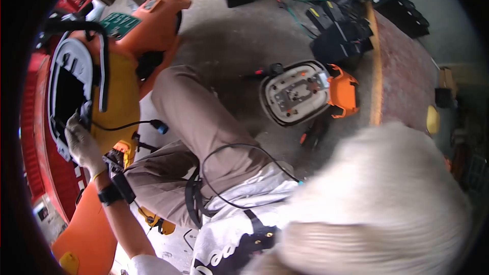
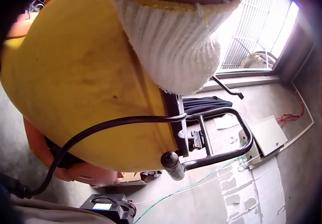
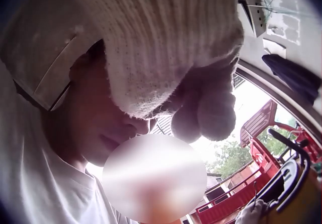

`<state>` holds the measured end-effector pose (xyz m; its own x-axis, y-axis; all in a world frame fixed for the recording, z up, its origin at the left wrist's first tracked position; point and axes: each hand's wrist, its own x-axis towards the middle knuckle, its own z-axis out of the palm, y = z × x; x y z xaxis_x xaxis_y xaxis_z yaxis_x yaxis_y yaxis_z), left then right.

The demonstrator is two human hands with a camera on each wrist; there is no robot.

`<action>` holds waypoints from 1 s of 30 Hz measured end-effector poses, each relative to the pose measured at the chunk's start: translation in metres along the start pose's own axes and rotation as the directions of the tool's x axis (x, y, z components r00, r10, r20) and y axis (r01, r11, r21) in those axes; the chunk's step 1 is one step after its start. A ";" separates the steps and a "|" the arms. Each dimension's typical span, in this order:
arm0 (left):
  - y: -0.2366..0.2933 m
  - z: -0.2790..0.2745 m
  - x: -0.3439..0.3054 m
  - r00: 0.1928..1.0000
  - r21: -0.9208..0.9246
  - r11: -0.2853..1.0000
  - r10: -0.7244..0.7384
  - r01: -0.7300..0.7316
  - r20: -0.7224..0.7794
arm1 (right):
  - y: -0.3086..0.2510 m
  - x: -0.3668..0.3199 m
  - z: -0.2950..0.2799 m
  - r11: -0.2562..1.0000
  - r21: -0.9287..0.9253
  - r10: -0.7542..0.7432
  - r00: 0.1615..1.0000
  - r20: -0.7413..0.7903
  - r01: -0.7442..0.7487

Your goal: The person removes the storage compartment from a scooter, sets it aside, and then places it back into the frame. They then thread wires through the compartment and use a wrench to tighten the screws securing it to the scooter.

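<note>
In the head view my gloved left hand [image 1: 84,145] is at the grey rim [image 1: 74,51] of an opening in the yellow body [image 1: 117,91] of an orange scooter. A black cable [image 1: 122,126] runs from beside its fingertips to a blue-tipped plug [image 1: 162,126]. In the left wrist view the white glove [image 2: 176,48] covers the fingers; I cannot tell whether they hold the cable. My gloved right hand [image 1: 377,188] is raised close to the head camera, large and blurred. Its fingers [image 3: 216,113] are curled in front of the person's face, nothing visible in them.
An orange-and-white scooter seat base [image 1: 298,91] lies underside up on the floor, with tools [image 1: 313,135] near it. Black battery boxes [image 1: 341,38] stand by the raised ledge [image 1: 402,61]. A black tubular bar [image 1: 104,71] arches beside the opening. A black cable loops over the person's lap.
</note>
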<state>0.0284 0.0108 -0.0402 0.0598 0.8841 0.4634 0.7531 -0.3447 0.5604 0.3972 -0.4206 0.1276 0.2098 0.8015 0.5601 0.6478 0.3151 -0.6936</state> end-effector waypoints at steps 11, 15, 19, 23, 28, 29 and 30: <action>-0.019 0.003 -0.002 0.999 -0.173 0.984 0.038 -0.038 -0.004 | 0.017 0.009 0.005 0.980 0.198 0.005 0.994 -0.109 0.017; -0.023 0.001 0.003 0.999 -0.108 0.993 0.047 -0.047 -0.001 | 0.052 0.014 0.004 0.956 0.293 0.102 0.963 -0.250 -0.025; -0.032 0.000 0.006 0.998 -0.168 0.984 0.058 -0.052 0.032 | 0.136 0.006 0.018 0.888 0.366 0.424 0.803 -0.419 -0.278; -0.019 -0.005 0.003 0.995 -0.051 0.995 0.085 -0.083 0.059 | 0.274 -0.076 0.038 0.585 0.516 0.811 0.427 -0.400 -0.626; -0.032 -0.014 0.011 0.981 0.032 0.990 0.130 -0.136 0.141 | 0.387 -0.236 0.080 0.158 0.308 0.950 0.059 -0.307 -0.938; -0.034 -0.016 0.011 0.980 0.032 0.990 0.132 -0.138 0.152 | 0.393 -0.252 0.092 0.040 0.388 0.948 -0.088 -0.307 -0.921; -0.034 -0.016 0.013 0.978 0.029 0.989 0.136 -0.143 0.158 | 0.402 -0.267 0.095 -0.131 0.201 0.960 -0.174 -0.218 -0.971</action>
<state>-0.0070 0.0295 -0.0426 0.2650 0.8675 0.4209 0.7554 -0.4581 0.4685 0.5321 -0.4594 -0.3437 0.7453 0.0517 -0.6647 -0.4354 -0.7172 -0.5441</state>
